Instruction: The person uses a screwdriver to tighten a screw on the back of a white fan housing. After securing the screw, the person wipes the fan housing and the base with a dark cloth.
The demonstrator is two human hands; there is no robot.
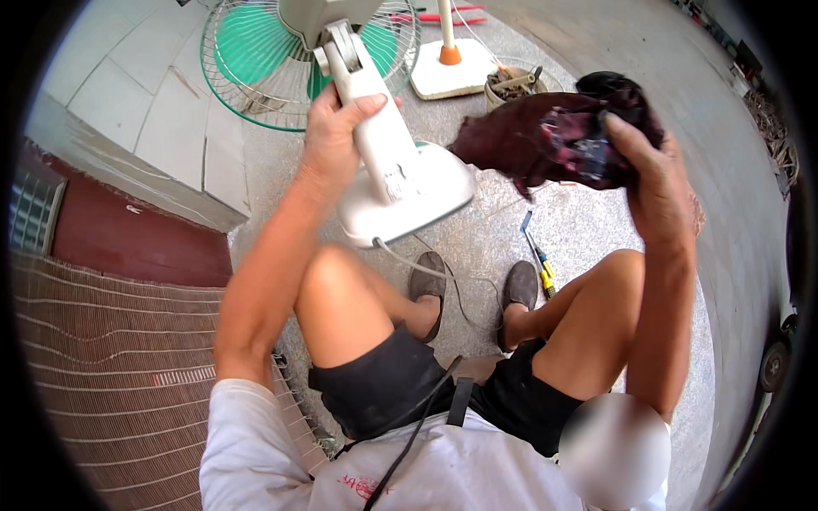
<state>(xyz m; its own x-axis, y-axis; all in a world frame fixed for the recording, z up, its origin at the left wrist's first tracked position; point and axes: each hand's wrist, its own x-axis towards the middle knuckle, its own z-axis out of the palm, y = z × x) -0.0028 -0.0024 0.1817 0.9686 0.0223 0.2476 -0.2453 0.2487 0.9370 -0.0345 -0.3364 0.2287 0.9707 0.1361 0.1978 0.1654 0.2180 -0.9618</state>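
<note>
A white electric fan (388, 145) with green blades (254, 44) behind a wire cage stands on the floor in front of me. My left hand (334, 136) is closed around the upper part of its stem, just under the hinge. In my right hand (652, 166) is a crumpled dark maroon rag (545, 136) with pale smudges, its loose end hanging toward the fan. The rag is off the floor and apart from the fan. A grey cord (426, 271) runs from the back of the fan's base toward my feet.
Two screwdrivers (545, 271) lie near my right shoe. A second white stand base (452, 70) with an orange collar and a bucket (514, 85) of odds and ends sit farther off. Red-handled tools (439, 15) lie beyond. At left is a bamboo mat (119, 375).
</note>
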